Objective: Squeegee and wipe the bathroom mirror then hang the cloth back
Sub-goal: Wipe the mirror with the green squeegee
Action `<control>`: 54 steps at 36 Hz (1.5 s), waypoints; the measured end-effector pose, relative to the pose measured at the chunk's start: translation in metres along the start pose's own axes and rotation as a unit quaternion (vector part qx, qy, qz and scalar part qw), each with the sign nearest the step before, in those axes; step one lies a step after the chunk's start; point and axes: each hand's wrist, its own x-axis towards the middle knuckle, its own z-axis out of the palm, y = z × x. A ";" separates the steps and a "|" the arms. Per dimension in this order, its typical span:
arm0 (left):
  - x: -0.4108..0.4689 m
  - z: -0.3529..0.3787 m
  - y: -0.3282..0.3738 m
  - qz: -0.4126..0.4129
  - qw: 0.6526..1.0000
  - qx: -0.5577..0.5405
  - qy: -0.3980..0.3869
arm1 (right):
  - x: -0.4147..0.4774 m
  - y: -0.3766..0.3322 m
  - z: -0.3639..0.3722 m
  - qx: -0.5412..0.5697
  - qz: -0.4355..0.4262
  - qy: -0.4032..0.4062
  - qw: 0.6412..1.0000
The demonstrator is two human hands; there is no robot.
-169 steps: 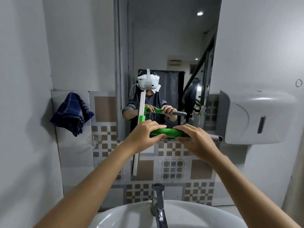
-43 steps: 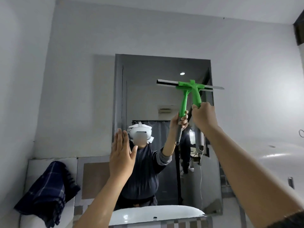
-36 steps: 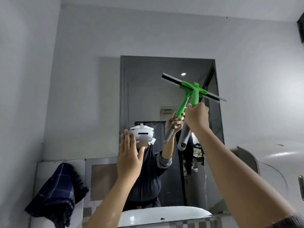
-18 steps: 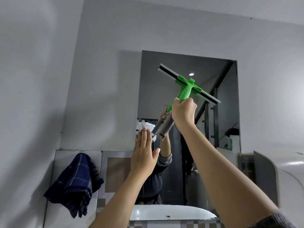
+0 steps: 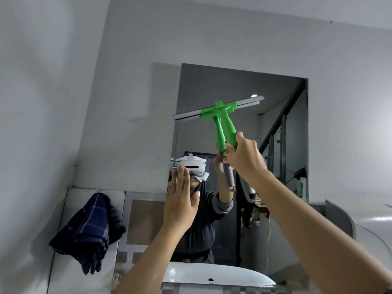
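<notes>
- The right hand is raised high, its fingers wrapped tight around the bright green plastic squeegee with a grey blade bar, gripping low on the green handle, above the grey ribbed end that sticks out below the fist.
- The blade bar lies across the upper part of the rectangular wall mirror, tilted, its right end higher; its left end reaches past the mirror's left edge onto the grey wall. Whether the rubber edge is flat against the glass cannot be told.
- The left hand is held up flat and empty, fingers straight and close together, near the lower left of the mirror; whether it touches the glass is unclear.
- The dark blue checked cloth hangs on the wall to the left of the mirror, well apart from both hands, untouched.
- The white basin sits below.
- Judgement: the squeegee stage is under way, wiping and re-hanging remain.
- Risk: with the blade tilted and overhanging the edge, a downward pull could leave a streaked, unwiped strip on the right side.
- Risk: the overhanging end may catch the mirror's edge and make the blade skip.
- Risk: a bare palm on the glass would leave smears to be wiped off with the cloth.
</notes>
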 end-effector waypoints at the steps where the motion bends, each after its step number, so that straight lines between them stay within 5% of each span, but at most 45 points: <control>1: -0.001 0.000 0.002 -0.003 1.000 0.001 0.003 | 0.002 0.007 -0.007 -0.012 -0.011 -0.007 1.000; 11: 0.002 0.004 0.004 -0.028 1.000 0.010 0.000 | 0.035 0.058 -0.083 -0.189 -0.104 -0.056 0.975; 21: 0.003 0.012 0.000 -0.045 0.999 0.026 0.000 | 0.024 0.117 -0.132 -0.196 -0.059 -0.066 0.977; 40: -0.001 -0.001 -0.004 -0.029 0.998 0.032 -0.048 | -0.054 0.117 -0.060 0.028 0.145 0.011 0.989; 54: -0.008 -0.010 -0.020 0.054 0.996 0.038 -0.065 | -0.071 0.021 0.017 0.198 0.301 0.124 0.925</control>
